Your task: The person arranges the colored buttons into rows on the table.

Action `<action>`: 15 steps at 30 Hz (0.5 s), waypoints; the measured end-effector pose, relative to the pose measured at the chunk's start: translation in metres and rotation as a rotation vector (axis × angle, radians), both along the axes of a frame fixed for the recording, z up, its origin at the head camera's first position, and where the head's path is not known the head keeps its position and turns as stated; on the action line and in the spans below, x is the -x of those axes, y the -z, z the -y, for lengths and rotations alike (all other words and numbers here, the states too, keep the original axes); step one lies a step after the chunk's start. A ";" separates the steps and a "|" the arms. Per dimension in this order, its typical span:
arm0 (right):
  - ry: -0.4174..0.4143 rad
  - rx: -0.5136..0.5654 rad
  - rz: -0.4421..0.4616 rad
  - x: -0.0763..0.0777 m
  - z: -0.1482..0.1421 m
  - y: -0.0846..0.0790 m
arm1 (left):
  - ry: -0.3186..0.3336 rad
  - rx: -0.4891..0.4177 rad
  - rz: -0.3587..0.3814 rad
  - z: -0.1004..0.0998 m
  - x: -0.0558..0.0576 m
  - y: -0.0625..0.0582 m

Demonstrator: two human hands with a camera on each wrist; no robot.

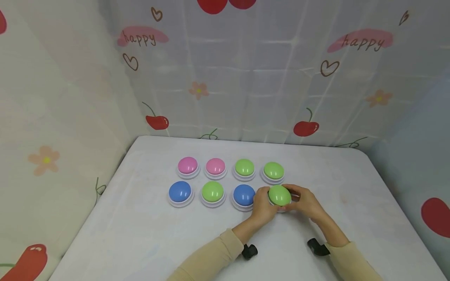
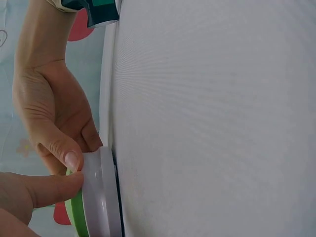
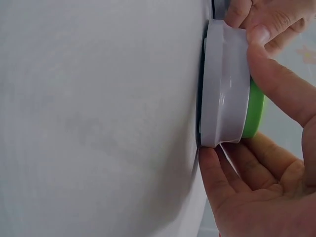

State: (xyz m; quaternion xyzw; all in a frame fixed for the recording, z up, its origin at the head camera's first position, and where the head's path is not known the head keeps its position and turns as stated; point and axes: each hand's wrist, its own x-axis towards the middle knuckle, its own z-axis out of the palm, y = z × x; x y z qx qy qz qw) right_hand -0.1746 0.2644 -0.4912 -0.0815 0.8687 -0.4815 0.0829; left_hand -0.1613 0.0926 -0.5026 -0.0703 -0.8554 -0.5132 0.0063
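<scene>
At the right end of the front row, both hands hold a green push button [image 1: 279, 195] with a round white base. My left hand [image 1: 263, 207] grips its left side, and my right hand [image 1: 306, 203] has it from the right. The two thumbs meet at the near side of the white base [image 3: 222, 84]. In the right wrist view, the right fingers curl under the far edge of the base, which stands close over the table. Just left of the left hand sits a blue button [image 1: 244, 195], partly overlapped by its fingers.
Further left in the front row are a green button [image 1: 212, 191] and another blue button [image 1: 180, 191]. Behind them stand two pink buttons [image 1: 188, 165] and two green buttons [image 1: 244, 168]. The white table [image 1: 140, 234] meets a patterned curtain [image 1: 246, 78] at its back edge.
</scene>
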 end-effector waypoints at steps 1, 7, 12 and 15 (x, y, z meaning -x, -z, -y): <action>0.000 -0.002 -0.003 0.000 0.000 0.000 | 0.001 0.002 -0.002 0.000 0.000 0.000; -0.006 -0.011 -0.013 0.001 -0.001 0.003 | 0.009 0.034 -0.012 0.000 0.001 0.002; -0.028 0.002 0.015 0.001 -0.001 0.006 | 0.035 0.081 -0.028 -0.001 0.000 0.002; -0.020 -0.041 0.025 -0.002 -0.001 0.003 | 0.078 0.131 -0.067 0.006 -0.008 -0.006</action>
